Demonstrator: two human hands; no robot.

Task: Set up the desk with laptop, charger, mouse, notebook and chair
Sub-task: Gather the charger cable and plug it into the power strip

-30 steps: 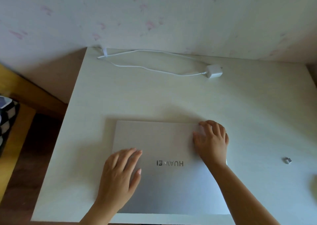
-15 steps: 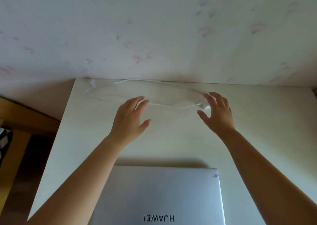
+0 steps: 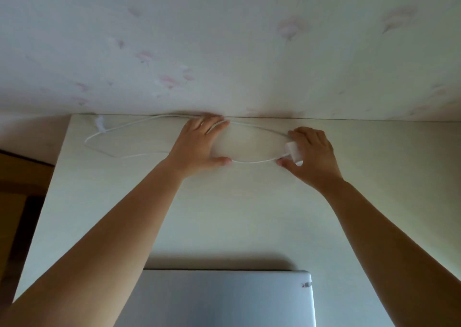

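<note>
Two hands are stretched out past the closed laptop (image 3: 224,299), to the far edge of the desk (image 3: 374,177). The white charger block (image 3: 292,150) is pinched by the right hand (image 3: 311,158). The thin cable (image 3: 129,155) is pressed flat under the spread left hand (image 3: 197,149), not gripped. The block is probably light and hard; the cable floppy and easily tangled, so the block is best held.

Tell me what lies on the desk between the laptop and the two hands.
Head view: nothing; bare desk separates the closed laptop from the left hand and right hand; only forearms cross above.
</note>
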